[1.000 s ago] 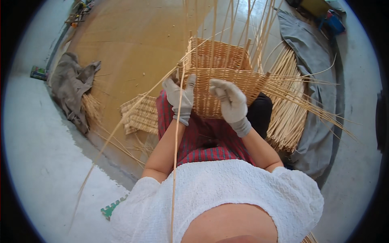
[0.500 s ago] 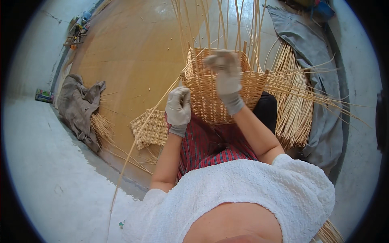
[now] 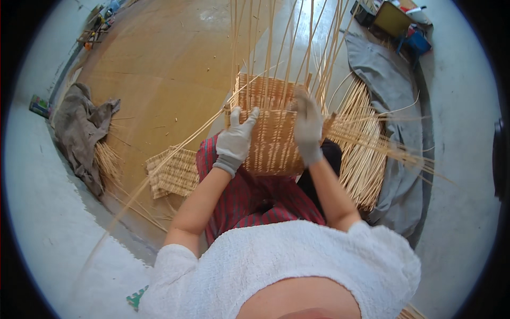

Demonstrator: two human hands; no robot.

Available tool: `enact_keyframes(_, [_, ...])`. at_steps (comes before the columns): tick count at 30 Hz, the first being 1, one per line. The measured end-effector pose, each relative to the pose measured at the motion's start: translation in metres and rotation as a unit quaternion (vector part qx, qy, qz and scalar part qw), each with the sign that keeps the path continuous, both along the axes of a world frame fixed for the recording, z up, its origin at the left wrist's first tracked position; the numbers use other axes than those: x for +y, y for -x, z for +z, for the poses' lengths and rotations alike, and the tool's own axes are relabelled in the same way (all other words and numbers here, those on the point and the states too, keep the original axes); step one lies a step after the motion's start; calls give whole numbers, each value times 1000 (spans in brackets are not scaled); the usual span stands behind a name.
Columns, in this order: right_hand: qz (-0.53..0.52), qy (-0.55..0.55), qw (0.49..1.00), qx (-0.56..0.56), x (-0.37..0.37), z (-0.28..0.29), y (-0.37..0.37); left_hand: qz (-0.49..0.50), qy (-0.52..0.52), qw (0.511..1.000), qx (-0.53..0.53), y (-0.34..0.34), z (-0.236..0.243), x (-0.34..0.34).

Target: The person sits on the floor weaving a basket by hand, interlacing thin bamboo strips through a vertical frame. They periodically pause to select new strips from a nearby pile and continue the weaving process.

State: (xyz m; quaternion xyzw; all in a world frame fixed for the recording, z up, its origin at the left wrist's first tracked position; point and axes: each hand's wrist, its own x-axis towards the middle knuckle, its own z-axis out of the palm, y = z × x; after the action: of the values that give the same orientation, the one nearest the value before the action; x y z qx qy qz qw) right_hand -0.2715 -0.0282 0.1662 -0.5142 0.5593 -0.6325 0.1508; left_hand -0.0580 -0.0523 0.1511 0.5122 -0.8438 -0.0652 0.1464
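A half-woven wicker basket (image 3: 273,143) sits tilted on my lap, with long upright stakes rising from its walls. My left hand (image 3: 235,139), in a whitish glove, grips the near wall at its left corner, finger and thumb apart on the weave. On the right side of the near wall, my gloved right hand (image 3: 309,125) holds the basket by the rim; motion smears its fingertips. A bundle of loose weaving strands (image 3: 382,149) sticks out blurred from the right corner. Another long strand (image 3: 175,149) runs from the left corner down past my left arm.
A woven wicker panel (image 3: 178,175) lies on the floor to the left. Beyond it, a grey cloth (image 3: 79,133) covers some canes. At right, a big cane bundle (image 3: 366,170) rests on a grey sheet (image 3: 396,111). Containers (image 3: 393,21) stand at the far right.
My right hand has come down from above the basket onto its rim. My left hand has gone from a closed fist beside the basket to its near wall. The basket has shifted and tilted.
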Motion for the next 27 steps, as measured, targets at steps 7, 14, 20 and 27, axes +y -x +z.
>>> enact_keyframes(7, [-12,-123,981,150,9,34,-41,-1,-76,947,312,4,-16,-28])
enact_keyframes(14, [0,-353,886,300,-58,22,-42,48,-182,982,-4,28,26,-73])
enact_keyframes(20, [-45,-136,943,300,-6,71,-17,48,-119,989,70,-2,19,-53])
enact_keyframes(27, [50,-48,997,-41,-60,12,16,-36,72,968,237,80,19,7])
